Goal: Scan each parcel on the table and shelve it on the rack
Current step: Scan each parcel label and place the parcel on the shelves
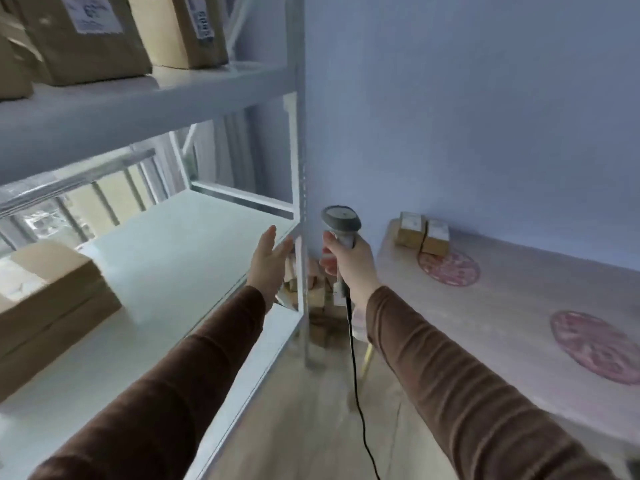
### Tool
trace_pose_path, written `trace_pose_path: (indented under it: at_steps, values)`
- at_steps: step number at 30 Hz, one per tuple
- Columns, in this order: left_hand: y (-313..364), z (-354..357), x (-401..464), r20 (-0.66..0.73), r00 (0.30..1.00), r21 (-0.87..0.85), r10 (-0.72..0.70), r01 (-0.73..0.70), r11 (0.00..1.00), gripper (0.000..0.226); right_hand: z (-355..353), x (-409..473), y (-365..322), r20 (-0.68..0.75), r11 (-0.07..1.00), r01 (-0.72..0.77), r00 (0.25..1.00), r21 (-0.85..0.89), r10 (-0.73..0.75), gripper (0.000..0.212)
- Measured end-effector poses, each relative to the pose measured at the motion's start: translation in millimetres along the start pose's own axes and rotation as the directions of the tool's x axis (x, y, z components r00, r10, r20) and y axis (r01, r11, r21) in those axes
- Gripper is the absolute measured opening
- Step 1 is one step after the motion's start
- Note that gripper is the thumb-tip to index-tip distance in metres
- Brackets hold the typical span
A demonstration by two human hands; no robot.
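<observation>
A: Right hand (348,259) wrapped round the grip of the scanner (341,223), head up and tilted toward the wall, cable (353,368) trailing down to the floor.

B: And the left hand (268,261)?

A: Spread flat, fingers straight, holding nothing. Hovering over the front edge of the rack (298,150), above the middle shelf (166,271).

B: Parcels?

A: Two small parcels (422,233) side by side, touching, at the far corner of the table (519,306), close to the wall. Not yet reached. Well apart from both hands.

B: Already shelved?

A: Looks so: a flat box (52,306) at the left of the middle shelf, taller cartons (86,32) with labels on the shelf above. More boxes (320,296) heaped on the floor behind the rack post, too blurred to count.

B: Risks from here?

A: Probably the cable first: hanging loose between rack and table, easy to catch on the post or the table leg during a reach to the corner. Also a one-handed lift of two touching parcels, likely to nudge the neighbour. And labels facing the wall, hard to scan without turning.
</observation>
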State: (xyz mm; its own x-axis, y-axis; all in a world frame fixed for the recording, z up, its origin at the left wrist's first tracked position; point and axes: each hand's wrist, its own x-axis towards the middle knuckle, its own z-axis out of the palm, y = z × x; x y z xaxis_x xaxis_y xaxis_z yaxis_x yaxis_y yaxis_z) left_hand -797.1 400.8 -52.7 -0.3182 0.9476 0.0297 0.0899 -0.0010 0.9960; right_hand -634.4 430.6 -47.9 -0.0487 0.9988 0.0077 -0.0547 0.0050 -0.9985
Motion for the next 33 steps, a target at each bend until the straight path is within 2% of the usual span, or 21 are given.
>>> trace_pose_path:
  at_steps: [4,12,14,17,18,22,27,33]
  values:
    - [5.3,101.5,3.0,0.185,0.982,-0.043,-0.033,0.041,0.998,0.062,-97.4,7.5,-2.9,-0.143,1.000,-0.017,0.989,0.016,0.019,0.031]
    - [2.9,310.2,17.9,0.354,0.929,-0.018,-0.108,0.122,0.992,0.064,-292.9,50.3,6.3,-0.338,0.999,-0.041,0.941,-0.019,0.032,0.026]
    - [-2.0,353.8,26.7,0.363,0.925,-0.021,-0.112,0.128,0.992,0.055,-335.4,66.6,9.2,-0.353,0.998,-0.042,0.936,-0.054,0.020,0.030]
    - [-18.8,403.6,41.7,0.353,0.925,0.021,-0.140,0.142,0.990,0.029,-385.5,88.2,15.7,-0.364,0.997,-0.061,0.931,-0.046,0.040,0.028]
    - [-23.4,415.9,45.7,0.356,0.922,0.036,-0.152,0.149,0.988,0.024,-398.5,95.4,18.3,-0.368,0.997,-0.069,0.928,-0.035,0.051,0.026]
    - [-35.6,457.4,69.5,0.374,0.900,0.056,-0.222,0.217,0.975,0.056,-434.5,132.9,28.8,-0.386,0.994,-0.094,0.920,-0.049,0.068,0.022]
    - [-60.3,498.4,110.7,0.334,0.888,0.095,-0.316,0.301,0.949,0.064,-452.5,192.4,47.6,-0.403,0.988,-0.136,0.910,-0.067,0.098,0.025]
    - [-104.1,539.0,182.8,0.324,0.853,0.114,-0.410,0.395,0.911,0.067,-461.3,280.1,89.7,-0.421,0.980,-0.190,0.894,-0.054,0.150,0.015]
